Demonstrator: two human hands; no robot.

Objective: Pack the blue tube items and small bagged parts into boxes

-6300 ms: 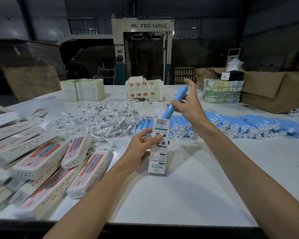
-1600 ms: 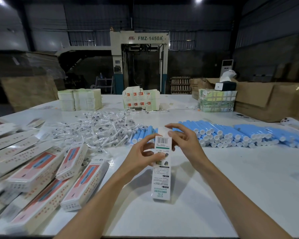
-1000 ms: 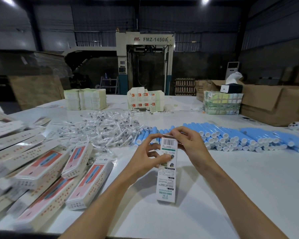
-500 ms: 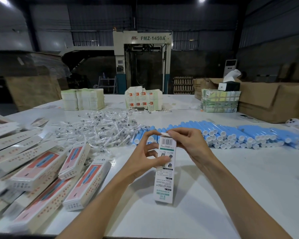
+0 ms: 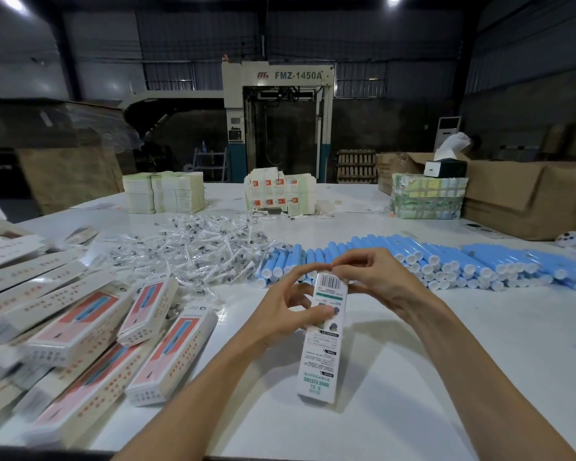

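1. While the left hand (image 5: 288,312) grips the white box (image 5: 323,347) at its upper half, thumb laid across the printed face and fingers curled behind the left edge, the right hand (image 5: 376,277) pinches the box's top end with thumb and fingertips, just beside the barcode.
2. The box sits between the two hands, over the near middle of the white table (image 5: 429,377). Most of its length hangs below both grips, toward the camera. Whether its lower end touches the table I cannot tell.
3. A barcode label sits at the top of the face with a teal band under it. Teal lettering at the bottom end is upside down to the camera and too small to read surely. The machine (image 5: 280,121) behind the table bears "FMZ-1450A".
4. The box's long axis runs nearly upright, with the barcode end up and tipped slightly to the right.
5. Blue tubes (image 5: 446,264) lie in a row beyond the hands, white caps toward the camera. Small bagged parts (image 5: 193,251) are heaped to their left. Packed boxes (image 5: 80,327) lie flat at the table's left.
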